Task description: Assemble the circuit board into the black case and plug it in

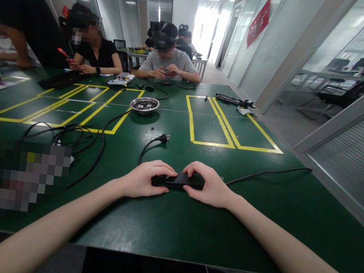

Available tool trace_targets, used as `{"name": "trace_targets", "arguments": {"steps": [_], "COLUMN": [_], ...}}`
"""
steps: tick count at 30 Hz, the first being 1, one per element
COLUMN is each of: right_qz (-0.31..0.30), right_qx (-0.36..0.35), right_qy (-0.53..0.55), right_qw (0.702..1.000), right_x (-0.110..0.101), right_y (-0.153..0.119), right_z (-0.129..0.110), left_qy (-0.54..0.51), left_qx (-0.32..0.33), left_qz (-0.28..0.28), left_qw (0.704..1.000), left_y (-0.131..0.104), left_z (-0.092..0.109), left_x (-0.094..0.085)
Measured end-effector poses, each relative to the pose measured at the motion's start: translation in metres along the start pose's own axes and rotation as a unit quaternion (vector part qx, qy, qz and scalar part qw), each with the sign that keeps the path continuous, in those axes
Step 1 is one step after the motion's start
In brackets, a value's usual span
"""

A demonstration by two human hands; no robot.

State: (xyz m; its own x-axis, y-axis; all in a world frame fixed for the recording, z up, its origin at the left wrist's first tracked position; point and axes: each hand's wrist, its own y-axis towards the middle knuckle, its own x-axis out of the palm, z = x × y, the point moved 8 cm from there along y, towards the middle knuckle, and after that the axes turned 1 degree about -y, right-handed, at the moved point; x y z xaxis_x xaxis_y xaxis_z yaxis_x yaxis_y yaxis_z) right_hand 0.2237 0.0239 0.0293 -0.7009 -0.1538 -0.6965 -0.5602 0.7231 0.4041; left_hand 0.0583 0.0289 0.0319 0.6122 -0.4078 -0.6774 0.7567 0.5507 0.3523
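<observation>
Just above the front part of the green table (150, 226), a black power adapter (179, 180) lies level between both hands. My left hand (144, 178) grips its left end, thumb on the near side and fingers over the top. Its right end is held by my right hand (210, 187) in a similar pinch. From behind my left hand a black cord curves away to a power plug (164, 138) on the tabletop. A thin black cable (271, 171) runs out to the right from behind my right hand. My fingers cover both ends of the adapter.
A metal bowl (144, 105) with small metal parts stands farther back. Black cables (71, 133) tangle on the left beside a blurred-out item (25, 178). Yellow tape (212, 144) marks rectangles. A folded black tripod (235, 100) lies back right. Other people sit across the table.
</observation>
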Motion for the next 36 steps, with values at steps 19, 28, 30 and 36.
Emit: {"name": "trace_targets", "arguments": {"steps": [19,28,30,36], "right_qz": [-0.092,-0.151,-0.162,-0.171], "right_qx": [0.018,0.022,0.020,0.006], "right_qy": [-0.075,-0.183,-0.194,-0.160], "right_qw": [0.993,0.971,0.967,0.972], "right_x": [0.015,0.024,0.026,0.027], "right_y": [0.003,0.004,0.004,0.002], "right_z": [-0.005,-0.003,-0.002,-0.005], "left_qy": [0.036,0.079,0.125,0.200], "left_qx": [-0.017,-0.034,-0.032,-0.025], "left_qz": [-0.031,-0.021,-0.014,-0.006], "left_qw": [0.999,0.996,0.992,0.979], "left_y": [0.002,0.002,0.003,0.005], "left_z": [0.010,0.009,0.008,0.010], "left_x": [0.005,0.006,0.009,0.016]}}
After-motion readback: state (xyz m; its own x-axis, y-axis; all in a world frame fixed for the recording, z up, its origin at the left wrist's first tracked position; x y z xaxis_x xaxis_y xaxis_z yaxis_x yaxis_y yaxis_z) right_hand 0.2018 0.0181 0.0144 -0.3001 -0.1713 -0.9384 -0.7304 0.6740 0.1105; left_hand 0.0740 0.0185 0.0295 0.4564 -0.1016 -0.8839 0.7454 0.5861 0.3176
